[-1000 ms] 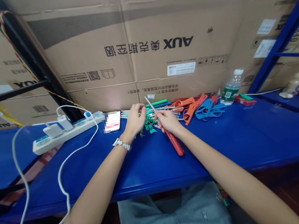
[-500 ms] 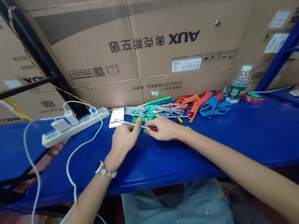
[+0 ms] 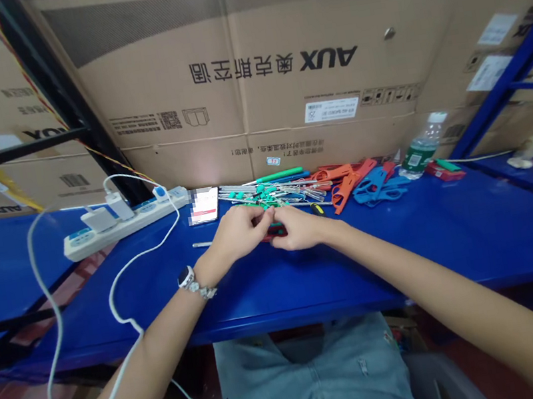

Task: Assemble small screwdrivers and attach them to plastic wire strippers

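Note:
My left hand (image 3: 239, 233) and my right hand (image 3: 297, 227) meet over the front of a pile, fingers closed and thumbs close together. Between them shows a small dark green and red thing (image 3: 278, 230), mostly covered by the fingers, so its kind is unclear. Past my left wrist pokes the end of a thin metal rod (image 3: 201, 244); whether it is held or lies on the table is hidden. Just behind the hands lie metal rods and green plastic pieces (image 3: 266, 194). A yellow-and-black handle (image 3: 317, 209) lies near my right hand.
On the blue table (image 3: 359, 272) are orange clips (image 3: 352, 182), blue clips (image 3: 380, 187), a green-labelled bottle (image 3: 424, 147), a red box (image 3: 445, 171), a phone (image 3: 205, 206) with a lit screen and a power strip (image 3: 126, 223). A white cable (image 3: 113, 298) crosses the left arm. Cardboard (image 3: 229, 30) stands behind.
My left hand has moved right and closed up against my right hand. The silver rod that slanted across both hands now shows only as an end left of my left wrist.

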`<act>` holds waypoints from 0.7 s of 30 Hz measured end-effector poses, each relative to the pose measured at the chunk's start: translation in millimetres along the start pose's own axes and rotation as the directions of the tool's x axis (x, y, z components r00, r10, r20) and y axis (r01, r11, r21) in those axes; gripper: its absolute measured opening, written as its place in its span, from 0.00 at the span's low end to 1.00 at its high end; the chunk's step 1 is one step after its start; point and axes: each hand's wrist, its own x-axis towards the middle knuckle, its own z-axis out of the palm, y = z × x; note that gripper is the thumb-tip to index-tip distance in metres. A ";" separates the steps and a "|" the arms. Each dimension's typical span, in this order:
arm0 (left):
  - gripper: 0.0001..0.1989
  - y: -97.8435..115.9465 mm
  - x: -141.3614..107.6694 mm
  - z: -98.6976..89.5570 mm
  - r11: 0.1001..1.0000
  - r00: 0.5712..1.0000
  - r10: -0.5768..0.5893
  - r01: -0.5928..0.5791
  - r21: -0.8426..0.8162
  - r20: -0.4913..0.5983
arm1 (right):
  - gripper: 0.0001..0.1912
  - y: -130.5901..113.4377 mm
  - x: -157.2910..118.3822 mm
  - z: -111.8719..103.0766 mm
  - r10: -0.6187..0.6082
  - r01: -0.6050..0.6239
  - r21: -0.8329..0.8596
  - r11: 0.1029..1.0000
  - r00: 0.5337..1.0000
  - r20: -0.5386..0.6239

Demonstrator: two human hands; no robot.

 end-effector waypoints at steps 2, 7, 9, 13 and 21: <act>0.20 -2.7 9.7 3.5 0.997 0.990 0.077 -0.077 -0.003 0.119 | 0.15 6.2 -14.4 -13.0 0.016 -0.016 0.008 1.000 0.997 -0.079; 0.13 -11.1 20.4 20.7 0.963 0.897 0.217 -0.262 0.067 0.384 | 0.18 20.3 -54.2 -33.5 0.121 -0.136 -0.145 0.980 0.987 -0.110; 0.17 -15.1 19.5 28.2 0.943 0.881 0.199 -0.291 0.160 0.429 | 0.17 22.6 -63.6 -33.9 0.163 -0.179 -0.230 0.957 0.983 -0.084; 0.10 -23.5 14.2 34.7 0.921 0.875 0.171 -0.305 0.242 0.454 | 0.14 25.7 -68.6 -27.7 0.204 -0.216 -0.270 0.938 0.976 -0.072; 0.12 -29.5 5.9 22.4 0.929 0.877 0.116 -0.262 0.262 0.466 | 0.13 31.7 -67.1 -14.6 0.226 -0.235 -0.043 0.971 0.963 -0.146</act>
